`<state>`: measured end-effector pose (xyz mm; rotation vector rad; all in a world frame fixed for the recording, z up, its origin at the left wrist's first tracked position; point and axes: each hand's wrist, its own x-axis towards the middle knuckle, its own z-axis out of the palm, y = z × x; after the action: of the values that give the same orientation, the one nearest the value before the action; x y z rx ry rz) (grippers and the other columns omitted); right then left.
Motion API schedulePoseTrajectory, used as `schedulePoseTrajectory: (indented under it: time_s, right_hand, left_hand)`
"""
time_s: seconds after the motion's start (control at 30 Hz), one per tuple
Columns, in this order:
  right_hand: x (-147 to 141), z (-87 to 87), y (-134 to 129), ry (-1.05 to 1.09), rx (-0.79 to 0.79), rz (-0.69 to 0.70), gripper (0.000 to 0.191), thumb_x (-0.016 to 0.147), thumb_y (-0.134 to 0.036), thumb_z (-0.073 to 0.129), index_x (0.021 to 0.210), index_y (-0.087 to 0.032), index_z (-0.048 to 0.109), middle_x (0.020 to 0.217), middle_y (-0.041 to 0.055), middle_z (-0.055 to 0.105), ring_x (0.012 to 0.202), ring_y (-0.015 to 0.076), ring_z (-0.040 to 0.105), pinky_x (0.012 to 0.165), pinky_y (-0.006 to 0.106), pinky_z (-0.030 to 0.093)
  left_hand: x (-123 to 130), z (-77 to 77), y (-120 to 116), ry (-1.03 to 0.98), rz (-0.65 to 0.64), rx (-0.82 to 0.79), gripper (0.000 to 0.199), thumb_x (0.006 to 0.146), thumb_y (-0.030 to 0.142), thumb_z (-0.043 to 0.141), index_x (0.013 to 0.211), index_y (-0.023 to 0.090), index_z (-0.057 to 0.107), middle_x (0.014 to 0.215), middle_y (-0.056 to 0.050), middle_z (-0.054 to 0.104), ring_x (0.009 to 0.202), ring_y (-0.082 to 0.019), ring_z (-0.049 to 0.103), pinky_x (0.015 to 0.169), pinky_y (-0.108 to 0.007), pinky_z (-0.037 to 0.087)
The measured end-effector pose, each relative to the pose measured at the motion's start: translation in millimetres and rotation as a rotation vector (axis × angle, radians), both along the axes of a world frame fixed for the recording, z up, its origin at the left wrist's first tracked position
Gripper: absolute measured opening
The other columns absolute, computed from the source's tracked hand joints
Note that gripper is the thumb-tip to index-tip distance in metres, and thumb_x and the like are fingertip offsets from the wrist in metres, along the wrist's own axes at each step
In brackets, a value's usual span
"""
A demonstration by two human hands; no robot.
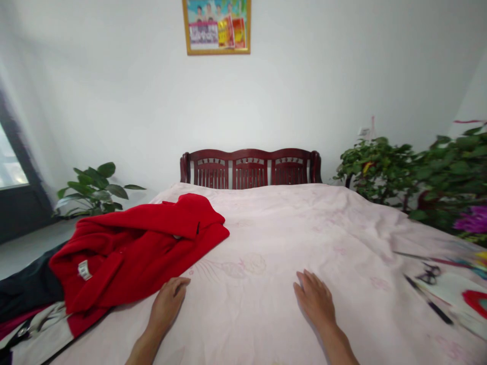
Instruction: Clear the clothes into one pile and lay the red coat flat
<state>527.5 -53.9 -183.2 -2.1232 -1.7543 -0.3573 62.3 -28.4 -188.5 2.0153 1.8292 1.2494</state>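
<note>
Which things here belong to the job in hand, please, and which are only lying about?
By the hands:
- floral sheet, under both hands (left, right)
- red coat, beside the left

Lying about:
- black scissors
- dark garment
- red ring-shaped item

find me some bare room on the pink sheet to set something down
The sheet looks bare between the left hand and right hand, and from there to the wooden backrest. Crowded: left, under the red garment; right edge, around the slim black tool.
</note>
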Motion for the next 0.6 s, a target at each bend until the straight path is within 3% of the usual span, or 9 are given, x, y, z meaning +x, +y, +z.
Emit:
schedulePoseTrajectory:
  time_s: [0.6]
  right_hand:
    - [-0.7, -0.2, -0.1, -0.019, -0.021, -0.007, 0.044, 0.097, -0.032, 0.039, 0.132, -0.019, 0.063, 0.144, 0.0106, 0.058, 0.136, 0.0287, 0.049, 0.113, 0.046, 0.033]
  left_hand:
    - [2.2, 4.9, -3.5, -0.012, -0.003, -0.063, 0.031, 0.083, 0.032, 0.049, 0.1, 0.022, 0.073, 0.108, -0.005, 0.074, 0.108, -0.025, 0.065, 0.101, -0.041, 0.048]
